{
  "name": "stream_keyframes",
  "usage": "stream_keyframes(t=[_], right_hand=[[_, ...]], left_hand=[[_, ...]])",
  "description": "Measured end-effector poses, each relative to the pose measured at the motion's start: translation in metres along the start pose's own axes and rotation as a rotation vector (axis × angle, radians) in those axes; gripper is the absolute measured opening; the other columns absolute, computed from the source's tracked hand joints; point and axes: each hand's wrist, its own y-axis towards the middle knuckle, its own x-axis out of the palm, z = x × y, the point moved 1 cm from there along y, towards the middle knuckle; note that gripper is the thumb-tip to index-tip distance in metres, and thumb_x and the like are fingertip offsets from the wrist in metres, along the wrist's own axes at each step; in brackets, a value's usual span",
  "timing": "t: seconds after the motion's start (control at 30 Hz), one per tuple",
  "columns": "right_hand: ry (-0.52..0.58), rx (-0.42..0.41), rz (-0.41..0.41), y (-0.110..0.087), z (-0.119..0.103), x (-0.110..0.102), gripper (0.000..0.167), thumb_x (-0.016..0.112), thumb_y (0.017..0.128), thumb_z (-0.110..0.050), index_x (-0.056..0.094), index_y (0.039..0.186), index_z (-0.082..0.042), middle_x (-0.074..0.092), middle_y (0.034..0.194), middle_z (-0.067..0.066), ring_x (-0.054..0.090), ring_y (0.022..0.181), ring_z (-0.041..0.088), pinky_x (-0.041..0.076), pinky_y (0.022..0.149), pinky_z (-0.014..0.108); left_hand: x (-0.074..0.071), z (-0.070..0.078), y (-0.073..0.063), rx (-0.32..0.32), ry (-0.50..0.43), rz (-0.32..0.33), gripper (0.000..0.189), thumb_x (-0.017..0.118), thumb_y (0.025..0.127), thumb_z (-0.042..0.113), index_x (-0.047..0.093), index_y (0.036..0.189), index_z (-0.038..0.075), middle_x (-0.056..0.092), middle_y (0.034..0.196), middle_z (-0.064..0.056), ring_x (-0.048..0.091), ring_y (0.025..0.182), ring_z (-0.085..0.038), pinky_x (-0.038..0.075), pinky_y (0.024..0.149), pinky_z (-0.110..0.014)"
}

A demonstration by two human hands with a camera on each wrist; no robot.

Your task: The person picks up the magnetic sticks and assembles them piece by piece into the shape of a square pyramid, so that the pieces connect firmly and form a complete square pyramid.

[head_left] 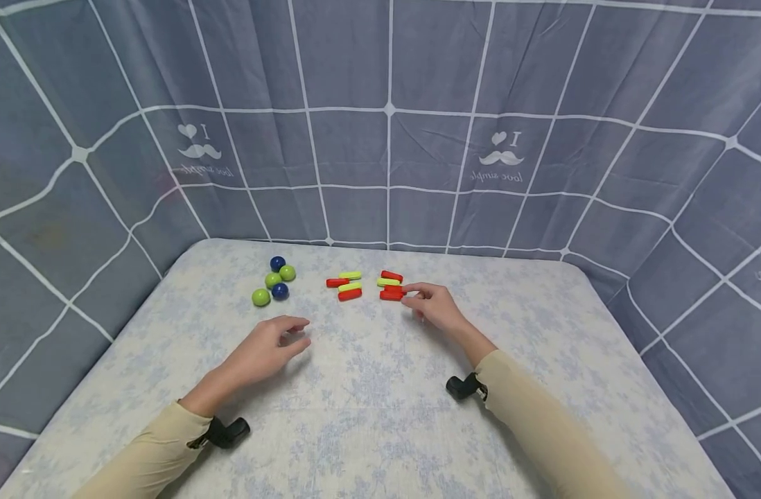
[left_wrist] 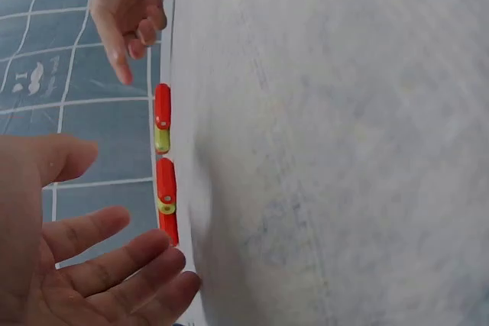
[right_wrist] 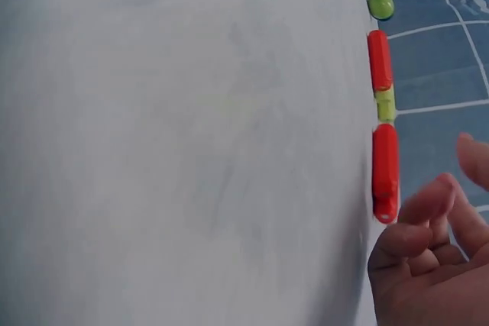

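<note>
My right hand (head_left: 436, 305) reaches to a group of small rounded sticks, its forefinger at the end of a red stick (head_left: 391, 296). In the right wrist view its thumb and forefinger are apart with nothing between them. A lime-yellow stick (head_left: 387, 282) and another red stick (head_left: 391, 276) lie just behind. To the left is a second group, with a red stick (head_left: 350, 294) in front and a lime-yellow stick (head_left: 351, 275) at the back. My left hand (head_left: 265, 350) hovers over the cloth in front of the balls, fingers relaxed, holding nothing.
Green balls (head_left: 260, 297) and dark blue balls (head_left: 280, 291) sit together at the back left of the table. A pale blue floral cloth (head_left: 368, 416) covers the tabletop. Grey-blue checked curtains (head_left: 355, 152) hang behind the table and along both sides.
</note>
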Motion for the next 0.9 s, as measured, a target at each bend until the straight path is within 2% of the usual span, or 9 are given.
stream_keyframes(t=[0.07,0.2,0.37,0.57,0.73,0.9], right_hand=[[0.027,0.032,0.002,0.004,0.000,0.004,0.032,0.073,0.093,-0.023,0.072,0.123,-0.014,0.050,0.063,0.004,0.045,0.055,0.019,0.034,0.054,0.030],[0.079,0.091,0.033,0.013,0.005,0.010,0.029,0.076,0.091,-0.022,0.074,0.119,-0.018,0.044,0.058,0.000,0.038,0.050,0.017,0.033,0.052,0.030],[0.098,0.140,0.068,0.020,0.011,0.013,0.027,0.077,0.089,-0.020,0.075,0.117,-0.020,0.044,0.060,0.000,0.033,0.049,0.016,0.030,0.050,0.029],[0.058,0.134,0.090,0.023,0.010,0.015,0.026,0.076,0.089,-0.016,0.076,0.114,-0.017,0.046,0.062,0.002,0.033,0.048,0.017,0.030,0.048,0.029],[0.006,0.118,0.113,0.025,0.010,0.018,0.024,0.076,0.088,-0.016,0.077,0.112,-0.017,0.050,0.068,0.002,0.038,0.050,0.017,0.033,0.048,0.029],[0.009,0.099,0.128,0.026,0.012,0.021,0.025,0.076,0.088,-0.013,0.077,0.113,-0.014,0.047,0.064,0.001,0.036,0.049,0.016,0.032,0.048,0.029]], left_hand=[[0.000,-0.002,0.001,-0.024,-0.023,0.012,0.044,0.063,0.099,0.029,0.061,0.137,0.006,0.066,0.128,-0.011,0.066,0.109,-0.027,0.053,0.092,-0.047],[-0.001,-0.004,0.002,-0.033,-0.073,0.042,0.041,0.063,0.100,0.026,0.062,0.135,0.005,0.068,0.119,-0.008,0.065,0.105,-0.023,0.054,0.090,-0.044],[-0.004,-0.010,0.003,-0.064,-0.151,0.090,0.038,0.063,0.100,0.023,0.063,0.132,0.004,0.070,0.111,-0.007,0.066,0.102,-0.023,0.055,0.086,-0.040],[-0.017,-0.024,0.004,-0.162,-0.271,0.136,0.042,0.060,0.101,0.024,0.059,0.137,0.002,0.067,0.112,-0.016,0.070,0.086,-0.024,0.054,0.070,-0.031],[-0.026,-0.037,0.006,-0.230,-0.384,0.190,0.044,0.061,0.101,0.021,0.057,0.139,0.000,0.065,0.108,-0.018,0.069,0.079,-0.022,0.055,0.071,-0.029],[-0.030,-0.050,0.006,-0.279,-0.397,0.217,0.044,0.060,0.101,0.021,0.057,0.139,0.000,0.065,0.107,-0.020,0.068,0.080,-0.017,0.054,0.072,-0.027]])
